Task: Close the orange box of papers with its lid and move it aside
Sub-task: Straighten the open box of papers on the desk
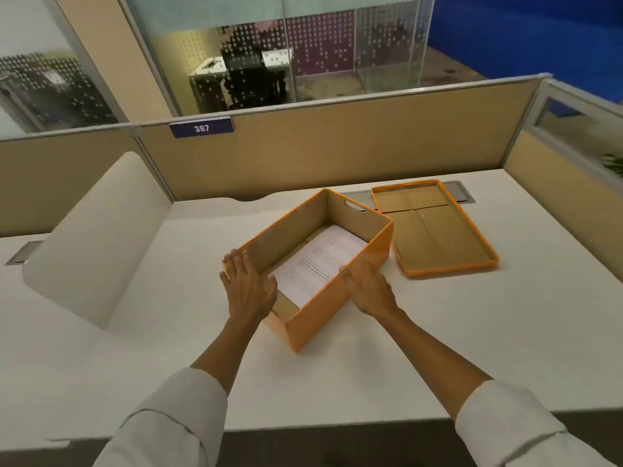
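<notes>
White desk (472,332) with a curved notch along its far edge. A grey cable-tray flap (462,192) is set flush into the desktop at the back right; a second grey flap (23,252) is set into the adjoining surface at far left. A white rounded divider panel (97,237) stands tilted at the desk's left side. Beige partition screens (337,150) with metal top rails enclose the back and right of the desk. A blue number plate (201,128) reading "387" hangs from the top rail. Behind, dotted glass walls (320,45) show a black office chair (249,79); blue wall (539,35) at upper right.
</notes>
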